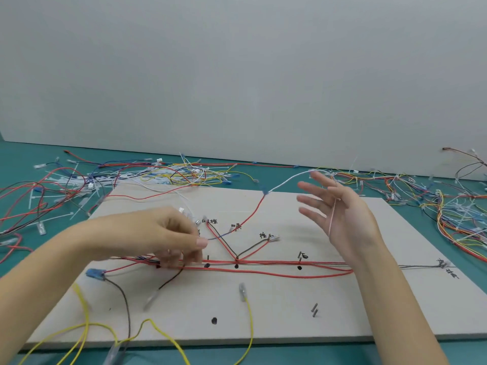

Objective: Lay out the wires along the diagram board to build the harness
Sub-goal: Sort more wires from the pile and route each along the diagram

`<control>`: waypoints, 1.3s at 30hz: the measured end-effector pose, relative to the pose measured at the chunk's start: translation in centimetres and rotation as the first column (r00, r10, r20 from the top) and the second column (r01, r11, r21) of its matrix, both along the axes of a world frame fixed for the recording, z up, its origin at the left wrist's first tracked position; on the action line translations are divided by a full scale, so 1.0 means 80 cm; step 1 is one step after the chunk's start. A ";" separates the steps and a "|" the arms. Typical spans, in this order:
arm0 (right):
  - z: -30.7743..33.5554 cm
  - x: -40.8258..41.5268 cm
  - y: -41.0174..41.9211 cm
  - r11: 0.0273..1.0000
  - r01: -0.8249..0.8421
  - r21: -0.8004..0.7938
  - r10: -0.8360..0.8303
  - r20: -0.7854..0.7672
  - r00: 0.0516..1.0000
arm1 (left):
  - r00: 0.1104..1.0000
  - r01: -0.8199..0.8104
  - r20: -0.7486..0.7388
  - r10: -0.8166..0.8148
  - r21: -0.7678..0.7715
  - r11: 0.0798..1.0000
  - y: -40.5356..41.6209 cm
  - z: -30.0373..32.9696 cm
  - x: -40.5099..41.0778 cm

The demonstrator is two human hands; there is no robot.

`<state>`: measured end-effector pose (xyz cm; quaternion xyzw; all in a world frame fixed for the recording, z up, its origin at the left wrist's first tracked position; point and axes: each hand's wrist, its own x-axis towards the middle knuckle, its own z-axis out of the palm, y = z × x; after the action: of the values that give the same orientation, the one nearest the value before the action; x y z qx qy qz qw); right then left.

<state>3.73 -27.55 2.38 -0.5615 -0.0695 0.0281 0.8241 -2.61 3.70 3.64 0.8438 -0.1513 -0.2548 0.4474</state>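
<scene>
Pinching a thin bluish wire [220,236] with my left hand [168,235], fingers curled closed, low over the left-centre of the diagram board [276,306]. My right hand [340,214] is up over the board's right half, palm spread wide open, with a white wire [292,179] draped across it and running down the palm; no closed grip on it. That white wire joins a red one at a blue connector [264,192] near the board's far edge. The board lies flat on the teal tabletop [31,262], near its front edge. A bundle of red wires [276,263] runs left to right across the board's middle, past black dots and small pegs, with red and dark branches fanning up to handwritten labels. Another blue connector [94,273] sits at the board's left side with a dark wire trailing toward the front edge. Yellow wires [249,320] loop over the board's front edge. Loose wire piles [147,175] cover the tabletop at far left, more [458,214] at the right edge.
</scene>
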 end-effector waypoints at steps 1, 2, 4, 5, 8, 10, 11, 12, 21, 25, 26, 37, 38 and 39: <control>0.001 -0.001 0.000 0.994 -0.049 0.093 0.051 -0.013 0.999 | 0.992 -0.066 0.105 0.064 0.019 0.998 0.001 -0.003 0.004; 0.001 -0.001 0.001 0.981 -0.088 0.175 0.094 -0.024 0.995 | 0.964 -0.160 0.221 0.147 0.042 0.986 0.002 -0.007 0.008; 0.000 -0.002 0.006 0.942 -0.137 0.308 0.158 -0.045 0.986 | 0.917 -0.244 0.333 0.219 0.035 0.969 0.007 -0.009 0.015; -0.001 -0.003 0.008 0.921 -0.154 0.358 0.184 -0.051 0.982 | 0.916 -0.245 0.333 0.224 0.024 0.969 0.011 -0.009 0.017; -0.001 -0.005 0.013 0.862 -0.189 0.470 0.241 -0.052 0.969 | 0.952 -0.181 0.261 0.161 0.055 0.982 0.016 -0.004 0.013; -0.001 -0.007 0.016 0.847 -0.181 0.499 0.240 -0.056 0.969 | 0.943 -0.196 0.278 0.183 0.018 0.981 0.017 -0.004 0.014; -0.001 -0.007 0.016 0.855 -0.158 0.494 0.219 -0.068 0.973 | 0.916 -0.238 0.331 0.226 -0.002 0.971 0.017 -0.005 0.017; -0.001 -0.006 0.016 0.867 -0.124 0.483 0.187 -0.083 0.979 | 0.883 -0.281 0.386 0.265 -0.014 0.959 0.018 -0.007 0.020; -0.002 -0.006 0.010 0.826 -0.088 0.557 0.158 -0.079 0.984 | 0.999 -0.029 0.045 0.022 0.168 0.985 0.040 -0.016 0.019; -0.003 -0.006 0.012 0.840 -0.056 0.540 0.142 -0.120 0.983 | 0.998 -0.008 -0.052 0.017 0.168 0.986 0.055 -0.017 0.017; -0.003 -0.006 0.012 0.843 -0.044 0.536 0.134 -0.130 0.982 | 0.999 0.000 -0.053 0.009 0.184 0.983 0.057 -0.016 0.017; -0.006 -0.002 0.011 0.837 -0.003 0.548 0.098 -0.144 0.985 | 0.977 -0.172 0.184 0.106 0.390 0.905 0.034 -0.017 0.017; -0.006 -0.002 0.012 0.832 -0.001 0.554 0.097 -0.145 0.985 | 0.973 -0.179 0.205 0.102 0.403 0.898 0.032 -0.016 0.017; -0.005 -0.002 0.012 0.829 0.002 0.559 0.097 -0.147 0.984 | 0.969 -0.186 0.229 0.096 0.411 0.892 0.031 -0.015 0.017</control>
<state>3.55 -26.57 1.94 -0.2909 -0.0186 0.0746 0.9537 -1.29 6.16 2.42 0.9518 -0.0742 -0.1612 0.2500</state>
